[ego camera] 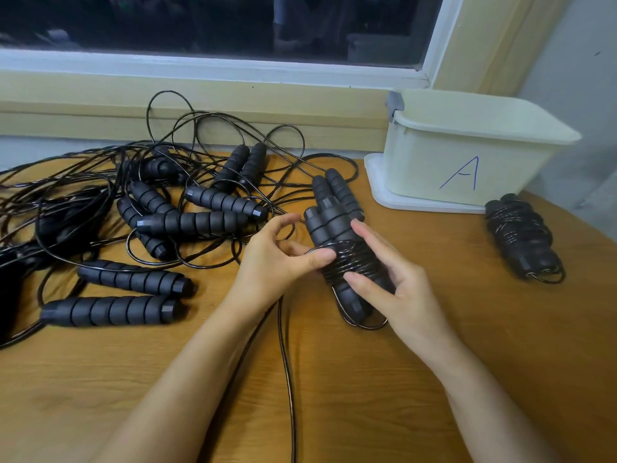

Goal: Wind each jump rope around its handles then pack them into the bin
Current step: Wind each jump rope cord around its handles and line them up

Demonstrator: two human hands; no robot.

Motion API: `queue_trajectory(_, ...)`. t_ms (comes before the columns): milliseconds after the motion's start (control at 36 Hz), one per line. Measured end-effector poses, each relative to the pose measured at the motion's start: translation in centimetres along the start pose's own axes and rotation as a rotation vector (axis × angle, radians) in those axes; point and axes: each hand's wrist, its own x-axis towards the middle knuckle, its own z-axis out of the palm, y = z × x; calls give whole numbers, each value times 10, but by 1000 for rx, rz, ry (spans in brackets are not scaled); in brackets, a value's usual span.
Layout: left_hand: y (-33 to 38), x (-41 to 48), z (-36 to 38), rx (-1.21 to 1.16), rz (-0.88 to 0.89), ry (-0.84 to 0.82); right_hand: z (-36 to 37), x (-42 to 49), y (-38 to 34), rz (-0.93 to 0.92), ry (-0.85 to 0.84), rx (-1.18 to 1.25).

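A pair of black foam handles (330, 225) lies side by side in the middle of the table, with black cord coiled tightly around its middle (354, 259). My right hand (397, 285) grips this bundle from the right, thumb on the coils. My left hand (283, 259) presses its thumb on the coils from the left, its fingers curled above. A loose cord end (287, 369) trails down toward the table's front edge. A finished wound bundle (521, 238) lies at the right. The cream bin (467, 145) marked "A" stands upside down on its lid at the back right.
A tangle of several unwound black jump ropes (187, 212) with foam handles covers the left half of the wooden table (367, 379). A window ledge (200, 105) runs along the back. Another handle pair (340, 192) lies just behind the held bundle.
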Motion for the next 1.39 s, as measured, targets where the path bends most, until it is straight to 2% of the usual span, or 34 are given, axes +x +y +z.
queue_trajectory(194,6,-4,-4,-132,-105,-125,2,-2,-3,27,-29,124)
queue_trajectory(306,8,-5,-2,-249,-142,-127,6,-3,-3,34,-34,136)
queue_trajectory(389,10,-6,1,-236,-115,-50,7,-1,0,-27,-7,-54)
queue_trajectory(500,7,-8,5,-4,-9,87,9,0,6,-142,58,-271)
queue_trajectory(639,0,-9,11,74,31,139,15,-4,12,-196,94,-521)
queue_trajectory(722,3,-12,12,29,64,100,18,-6,10,-181,111,-715)
queue_trajectory(917,10,-17,16,-34,111,-47,28,-7,3,-68,162,-994)
queue_trajectory(1167,13,-14,9,-101,155,-226,24,-6,0,-146,284,-965)
queue_trajectory(1389,13,-15,8,-45,177,-230,23,-6,3,-138,275,-973)
